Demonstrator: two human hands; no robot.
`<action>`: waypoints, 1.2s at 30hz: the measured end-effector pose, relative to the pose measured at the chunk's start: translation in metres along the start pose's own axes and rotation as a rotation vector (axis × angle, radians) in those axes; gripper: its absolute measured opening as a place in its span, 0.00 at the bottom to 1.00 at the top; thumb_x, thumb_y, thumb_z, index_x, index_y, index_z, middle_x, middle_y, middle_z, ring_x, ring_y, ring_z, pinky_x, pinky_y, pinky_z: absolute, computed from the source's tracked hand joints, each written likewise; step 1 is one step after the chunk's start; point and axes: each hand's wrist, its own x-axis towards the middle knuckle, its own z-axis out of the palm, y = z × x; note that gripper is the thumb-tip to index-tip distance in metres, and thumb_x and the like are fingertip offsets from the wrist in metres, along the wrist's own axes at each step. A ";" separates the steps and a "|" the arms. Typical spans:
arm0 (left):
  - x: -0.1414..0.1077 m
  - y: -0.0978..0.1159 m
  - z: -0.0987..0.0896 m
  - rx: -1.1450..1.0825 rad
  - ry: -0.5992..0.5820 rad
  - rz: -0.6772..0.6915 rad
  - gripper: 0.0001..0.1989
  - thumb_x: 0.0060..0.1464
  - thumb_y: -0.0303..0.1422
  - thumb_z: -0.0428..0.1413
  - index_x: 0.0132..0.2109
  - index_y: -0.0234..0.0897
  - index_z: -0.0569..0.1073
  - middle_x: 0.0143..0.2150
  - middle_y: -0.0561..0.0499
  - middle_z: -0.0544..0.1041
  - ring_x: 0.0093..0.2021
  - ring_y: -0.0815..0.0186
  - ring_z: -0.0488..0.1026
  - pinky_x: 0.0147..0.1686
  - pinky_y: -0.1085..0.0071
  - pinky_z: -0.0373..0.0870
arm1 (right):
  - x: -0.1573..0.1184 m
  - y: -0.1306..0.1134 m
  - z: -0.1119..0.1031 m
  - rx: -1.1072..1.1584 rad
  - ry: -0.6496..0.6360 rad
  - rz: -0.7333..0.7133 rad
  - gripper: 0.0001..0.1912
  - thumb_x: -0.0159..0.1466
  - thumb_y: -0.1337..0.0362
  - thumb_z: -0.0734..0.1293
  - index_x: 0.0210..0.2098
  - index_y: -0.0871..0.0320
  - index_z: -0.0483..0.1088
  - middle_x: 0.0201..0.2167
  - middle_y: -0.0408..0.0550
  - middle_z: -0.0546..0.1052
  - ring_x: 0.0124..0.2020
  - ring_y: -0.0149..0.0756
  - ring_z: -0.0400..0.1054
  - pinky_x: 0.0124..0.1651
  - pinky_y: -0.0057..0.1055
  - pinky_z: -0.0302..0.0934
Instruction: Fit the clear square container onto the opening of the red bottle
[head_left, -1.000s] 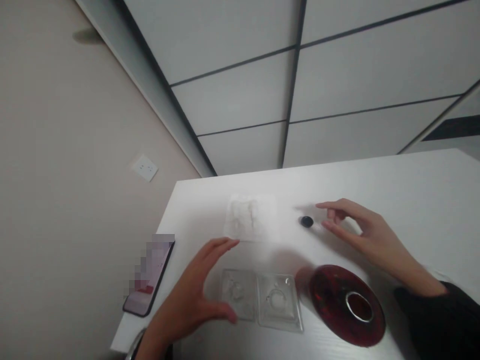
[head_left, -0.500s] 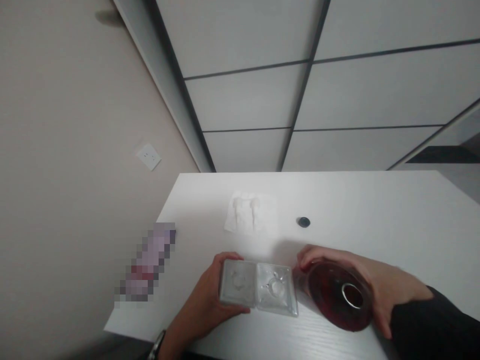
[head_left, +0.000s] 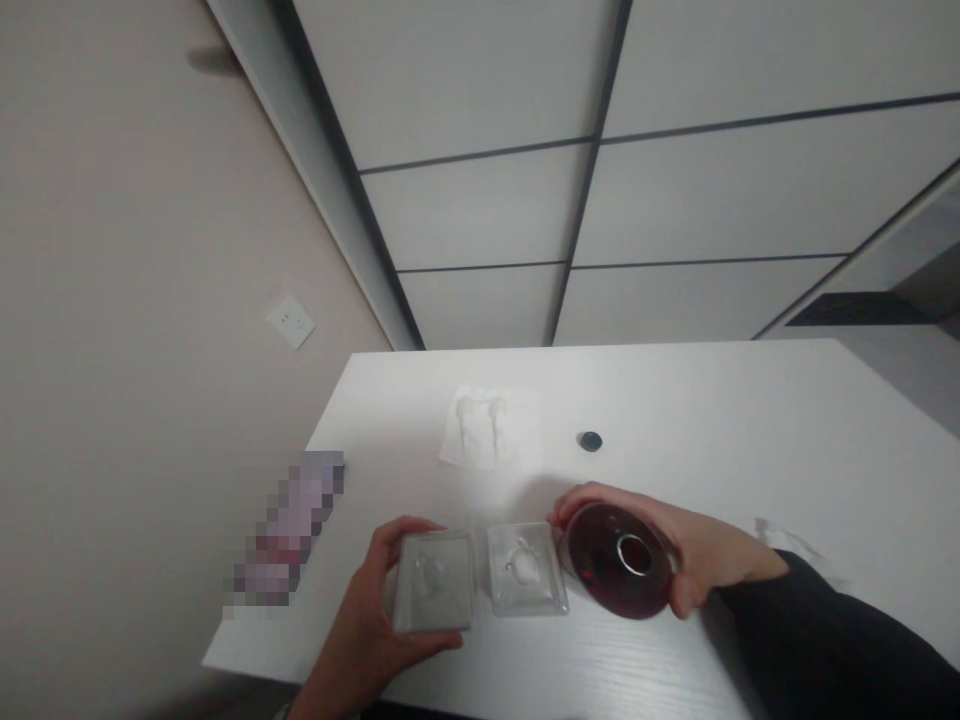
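The left hand [head_left: 366, 610] is curled around a clear square container [head_left: 439, 582], its fingers along the far side and the thumb along the near side; whether the container is raised off the white table [head_left: 795, 410] is hard to tell. The right hand [head_left: 701, 545] grasps a dark red, glossy bottle [head_left: 611, 585], the fingers wrapped over its far side and the thumb on the side toward the wrist, with the bottle's round, bright-rimmed opening [head_left: 634, 553] turned up between them. In the space between the two hands sits a second clear square container [head_left: 526, 590], its middle marked by a round shape; it is apart from the first container and just beside the bottle and the right fingertips. Beyond the right hand, on the side away from the person, lies a small dark disc-like piece [head_left: 591, 441]. Farther out from the left hand, a white sheet [head_left: 480, 452] rests flat with two pale, slender shapes on it, too faint to name. To the left of the left hand, near the table edge, lies a long pinkish item [head_left: 289, 530], obscured by pixelation. Behind the right wrist, partly hidden by the dark sleeve [head_left: 832, 630], is a whitish, crumpled-looking scrap [head_left: 799, 545].
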 end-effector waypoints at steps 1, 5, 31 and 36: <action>-0.001 0.002 -0.004 -0.009 0.014 0.018 0.38 0.36 0.28 0.74 0.56 0.45 0.71 0.54 0.46 0.81 0.56 0.47 0.79 0.58 0.52 0.76 | 0.002 0.000 0.002 0.002 0.005 -0.005 0.47 0.47 0.48 0.85 0.62 0.52 0.71 0.59 0.52 0.73 0.59 0.49 0.71 0.63 0.43 0.64; 0.005 0.013 -0.014 -0.043 0.073 0.074 0.37 0.37 0.31 0.76 0.55 0.44 0.72 0.56 0.46 0.79 0.56 0.48 0.78 0.58 0.52 0.76 | 0.010 0.003 0.010 -0.083 0.040 -0.067 0.46 0.50 0.45 0.83 0.63 0.52 0.70 0.59 0.53 0.74 0.59 0.50 0.70 0.62 0.46 0.64; 0.102 0.096 -0.001 0.352 -0.169 0.571 0.43 0.44 0.38 0.78 0.63 0.47 0.67 0.63 0.45 0.78 0.62 0.49 0.77 0.61 0.50 0.75 | 0.034 0.030 0.012 -0.184 0.443 -0.335 0.47 0.54 0.33 0.77 0.67 0.46 0.68 0.66 0.55 0.72 0.68 0.56 0.65 0.72 0.54 0.55; 0.102 0.106 -0.003 0.411 -0.189 0.629 0.42 0.45 0.39 0.78 0.63 0.45 0.68 0.62 0.45 0.79 0.60 0.51 0.78 0.59 0.54 0.77 | 0.034 0.028 0.013 -0.184 0.455 -0.343 0.48 0.53 0.32 0.77 0.66 0.47 0.68 0.66 0.56 0.73 0.68 0.57 0.65 0.71 0.57 0.54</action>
